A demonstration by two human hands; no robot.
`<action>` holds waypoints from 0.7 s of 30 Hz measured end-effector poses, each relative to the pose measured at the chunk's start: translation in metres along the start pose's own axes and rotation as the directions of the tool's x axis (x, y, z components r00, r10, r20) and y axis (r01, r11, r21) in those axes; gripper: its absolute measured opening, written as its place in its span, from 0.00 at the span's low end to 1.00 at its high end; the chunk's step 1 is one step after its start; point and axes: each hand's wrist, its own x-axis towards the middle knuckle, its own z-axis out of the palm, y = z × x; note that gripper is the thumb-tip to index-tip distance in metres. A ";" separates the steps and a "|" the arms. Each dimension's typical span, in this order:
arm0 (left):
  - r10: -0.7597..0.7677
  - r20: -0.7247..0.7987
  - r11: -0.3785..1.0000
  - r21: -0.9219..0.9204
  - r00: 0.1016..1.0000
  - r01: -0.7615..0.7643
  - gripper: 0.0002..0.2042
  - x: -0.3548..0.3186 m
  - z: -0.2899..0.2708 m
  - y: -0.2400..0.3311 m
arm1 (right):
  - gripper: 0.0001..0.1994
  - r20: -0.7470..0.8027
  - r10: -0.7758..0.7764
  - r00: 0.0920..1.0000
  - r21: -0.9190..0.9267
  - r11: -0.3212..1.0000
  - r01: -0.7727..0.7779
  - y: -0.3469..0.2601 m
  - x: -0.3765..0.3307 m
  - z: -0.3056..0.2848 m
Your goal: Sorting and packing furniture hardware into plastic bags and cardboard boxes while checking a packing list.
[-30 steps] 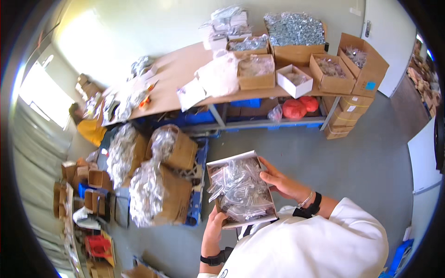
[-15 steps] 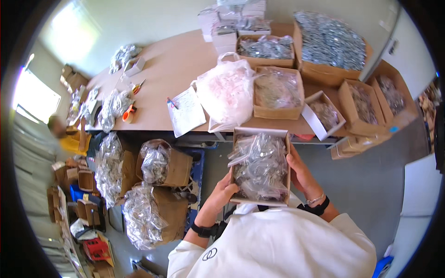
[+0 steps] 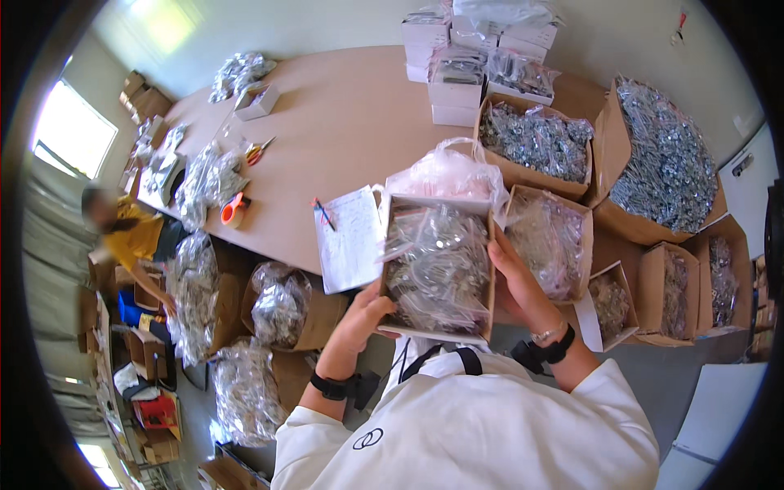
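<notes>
I hold a shallow cardboard box point(image 3: 482, 304) full of clear plastic bags of small metal parts point(image 3: 437, 261) in front of my chest, at the near edge of a brown table point(image 3: 343, 131). My left hand point(image 3: 365, 314) grips its lower left corner from beneath. My right hand point(image 3: 516, 282) clasps its right side. Both wrists carry dark bands. A sheet of paper with a pen point(image 3: 349, 237) lies just left of the box, and a pinkish plastic bag point(image 3: 447, 173) sits right behind it.
Open cartons of bagged metal parts point(image 3: 535, 140) and a large one point(image 3: 665, 159) crowd the table's right side; white boxes point(image 3: 457, 77) stack at the back. Scissors point(image 3: 260, 150) and a tape roll point(image 3: 233, 211) lie left. Bagged cartons point(image 3: 282, 302) stand on the floor; another person point(image 3: 135, 233) sits far left.
I carried the box from over the floor up to the table's edge, and my view swung toward the tabletop. Both hands kept their hold on the box.
</notes>
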 end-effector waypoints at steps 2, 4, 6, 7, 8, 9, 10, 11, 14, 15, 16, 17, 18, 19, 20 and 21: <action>0.046 -0.055 0.998 -0.047 0.997 -0.048 0.27 0.049 -0.036 0.029 | 0.40 -0.009 0.025 1.000 0.071 0.997 -0.025 -0.012 0.069 0.012; -0.032 -0.048 0.999 0.041 0.998 0.034 0.28 0.101 -0.083 0.070 | 0.43 -0.002 0.070 0.998 0.135 0.988 -0.069 -0.021 0.147 0.024; -0.036 -0.142 0.997 0.067 0.989 0.046 0.27 0.159 -0.117 0.105 | 0.44 -0.058 0.072 0.996 0.163 0.985 -0.062 -0.029 0.225 0.031; -0.026 -0.151 0.995 0.094 0.988 0.040 0.27 0.187 -0.132 0.127 | 0.44 -0.094 0.071 0.993 0.182 0.982 -0.053 -0.034 0.265 0.032; -0.031 -0.112 0.992 0.116 0.993 0.044 0.28 0.227 -0.155 0.140 | 0.43 -0.098 -0.005 0.995 0.190 0.982 0.023 -0.032 0.308 0.026; -0.038 -0.082 0.990 0.134 0.996 0.049 0.28 0.269 -0.178 0.150 | 0.44 -0.094 -0.075 0.993 0.197 0.976 0.093 -0.027 0.352 0.018; -0.017 -0.058 0.988 0.152 0.998 0.026 0.28 0.305 -0.190 0.163 | 0.44 -0.121 -0.079 0.990 0.195 0.975 0.101 -0.027 0.390 0.012; 0.007 -0.044 0.985 0.174 0.999 0.001 0.27 0.333 -0.198 0.178 | 0.44 -0.119 -0.119 0.986 0.192 0.971 0.141 -0.027 0.424 0.009; 0.085 0.001 0.978 0.189 0.996 -0.084 0.26 0.423 -0.226 0.181 | 0.45 -0.149 -0.141 0.979 0.194 0.966 0.169 -0.026 0.506 -0.014; 0.130 0.037 0.978 0.159 0.991 -0.134 0.26 0.459 -0.237 0.173 | 0.45 -0.173 -0.123 0.977 0.197 0.968 0.156 -0.023 0.530 -0.023; 0.118 0.058 0.985 0.123 0.991 -0.125 0.26 0.487 -0.234 0.164 | 0.43 -0.244 -0.107 0.964 0.154 0.977 0.147 -0.014 0.550 -0.042; 0.072 0.091 0.994 0.080 0.993 -0.079 0.24 0.512 -0.226 0.156 | 0.43 -0.267 -0.112 0.957 0.150 0.976 0.156 -0.006 0.564 -0.063; 0.046 0.139 0.996 0.064 0.989 -0.056 0.23 0.534 -0.219 0.148 | 0.43 -0.323 -0.142 0.936 0.050 0.985 0.166 0.001 0.575 -0.084; 0.013 0.173 0.999 0.046 0.985 -0.022 0.21 0.553 -0.218 0.135 | 0.43 -0.366 -0.160 0.917 -0.044 0.987 0.155 0.010 0.584 -0.099; 0.007 0.164 0.999 0.043 0.986 -0.014 0.21 0.571 -0.229 0.118 | 0.43 -0.332 -0.134 0.934 -0.024 0.991 0.134 0.012 0.590 -0.101; 0.054 0.190 0.994 0.084 0.980 -0.071 0.21 0.589 -0.241 0.098 | 0.43 -0.328 -0.126 0.936 -0.020 0.992 0.127 0.013 0.600 -0.096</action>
